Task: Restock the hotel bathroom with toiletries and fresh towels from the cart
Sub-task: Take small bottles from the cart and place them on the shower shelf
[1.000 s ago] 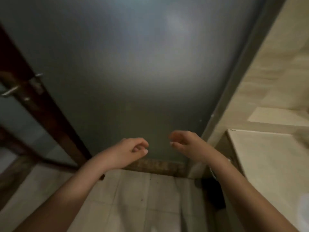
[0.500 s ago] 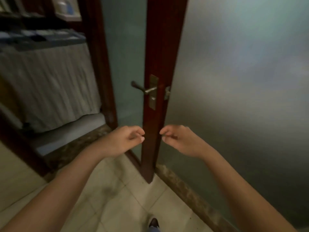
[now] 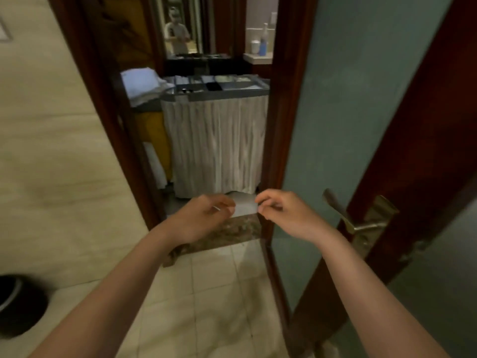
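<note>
Through the bathroom doorway stands the housekeeping cart (image 3: 216, 146), with a grey top tray and a white pleated skirt. Folded white towels (image 3: 140, 85) are stacked on its left end. Small toiletries (image 3: 222, 82) lie in the tray's compartments, too blurred to tell apart. My left hand (image 3: 204, 218) and my right hand (image 3: 286, 213) are raised side by side in front of the threshold, well short of the cart. Both have their fingers curled in and hold nothing.
The frosted-glass door (image 3: 343, 112) stands open on my right, its brass handle (image 3: 361, 224) near my right wrist. A black bin (image 3: 18, 306) sits on the tiled floor at lower left. A yellow bag (image 3: 152, 135) hangs beside the cart. A tiled wall (image 3: 51, 151) is on my left.
My view has swung left from the closed glass panel, past the door edge, to the open doorway and the cart. Both hands kept their curled, empty pose.
</note>
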`<state>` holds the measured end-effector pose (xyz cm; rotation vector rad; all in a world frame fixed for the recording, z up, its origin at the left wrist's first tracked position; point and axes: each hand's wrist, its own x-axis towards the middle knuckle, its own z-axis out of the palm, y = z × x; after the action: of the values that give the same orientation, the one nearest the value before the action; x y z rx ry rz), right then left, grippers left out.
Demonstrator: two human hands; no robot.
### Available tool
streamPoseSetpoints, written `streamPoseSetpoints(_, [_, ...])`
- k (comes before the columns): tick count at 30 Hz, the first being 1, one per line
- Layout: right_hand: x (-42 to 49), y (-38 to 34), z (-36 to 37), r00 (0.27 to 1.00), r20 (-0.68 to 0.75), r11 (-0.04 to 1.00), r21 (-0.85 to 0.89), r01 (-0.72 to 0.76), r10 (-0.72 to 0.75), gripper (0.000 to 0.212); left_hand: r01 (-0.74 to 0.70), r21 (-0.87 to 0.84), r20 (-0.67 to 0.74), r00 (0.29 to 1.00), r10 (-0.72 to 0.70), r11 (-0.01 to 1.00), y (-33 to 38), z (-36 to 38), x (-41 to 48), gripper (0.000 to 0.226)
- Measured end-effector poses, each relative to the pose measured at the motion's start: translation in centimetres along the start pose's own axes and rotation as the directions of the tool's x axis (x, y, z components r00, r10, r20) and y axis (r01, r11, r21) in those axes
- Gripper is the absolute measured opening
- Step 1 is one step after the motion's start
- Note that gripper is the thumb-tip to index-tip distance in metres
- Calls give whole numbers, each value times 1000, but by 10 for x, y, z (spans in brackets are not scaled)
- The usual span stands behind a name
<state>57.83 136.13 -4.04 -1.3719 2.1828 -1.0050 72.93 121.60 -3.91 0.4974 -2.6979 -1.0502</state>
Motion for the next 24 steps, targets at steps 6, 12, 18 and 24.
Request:
streamPoseSetpoints(6, [83, 12, 10, 994, 94, 998, -11, 62, -61, 14, 119, -59, -96, 988, -124, 991, -39, -19, 32, 18])
streamPoseSetpoints(12, [169, 20, 17, 983, 162, 996, 2, 86, -85, 16, 207, -24, -126, 970, -208, 978, -96, -50, 86, 17])
streamPoseSetpoints(18, [286, 16, 30, 981, 181, 997, 56, 58, -67, 12, 208, -30, -154, 965, -210, 978, -164, -119, 150, 16])
streamPoseSetpoints(24, [403, -1, 35, 983, 178, 998, 31, 47, -52, 16, 208, -36, -157, 965, -211, 978, -229, -193, 221, 15])
